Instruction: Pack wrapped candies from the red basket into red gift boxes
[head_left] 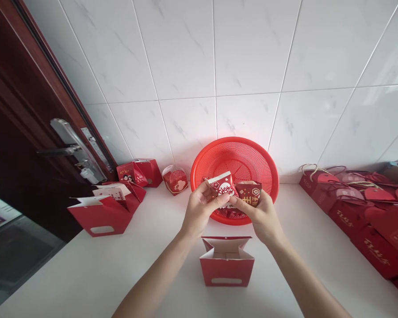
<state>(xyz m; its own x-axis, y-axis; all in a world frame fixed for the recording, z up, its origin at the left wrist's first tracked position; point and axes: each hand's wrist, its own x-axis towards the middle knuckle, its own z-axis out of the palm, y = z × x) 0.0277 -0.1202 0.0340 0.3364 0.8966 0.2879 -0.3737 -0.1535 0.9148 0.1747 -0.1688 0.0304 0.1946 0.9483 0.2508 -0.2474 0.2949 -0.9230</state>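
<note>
My left hand (pixel 200 206) is closed on a red and white candy packet (pixel 224 184), its thumb across the front. A darker red packet with gold print (pixel 250 193) is pinched in my right hand (pixel 260 216). Both hands meet over the front of a red plastic colander (pixel 235 143), and more red packets (pixel 230 213) lie in its bottom, partly hidden. Below my hands an open red paper gift box (pixel 227 271) stands upright on the white table, its white inside showing.
Several open red boxes (pixel 101 216) stand at the left, near a dark door with a metal handle (pixel 69 150). Beside the colander sits a small red patterned box (pixel 175 180). Rows of red gift bags (pixel 348 216) with cord handles fill the right side. A tiled wall (pixel 185 57) closes off the back.
</note>
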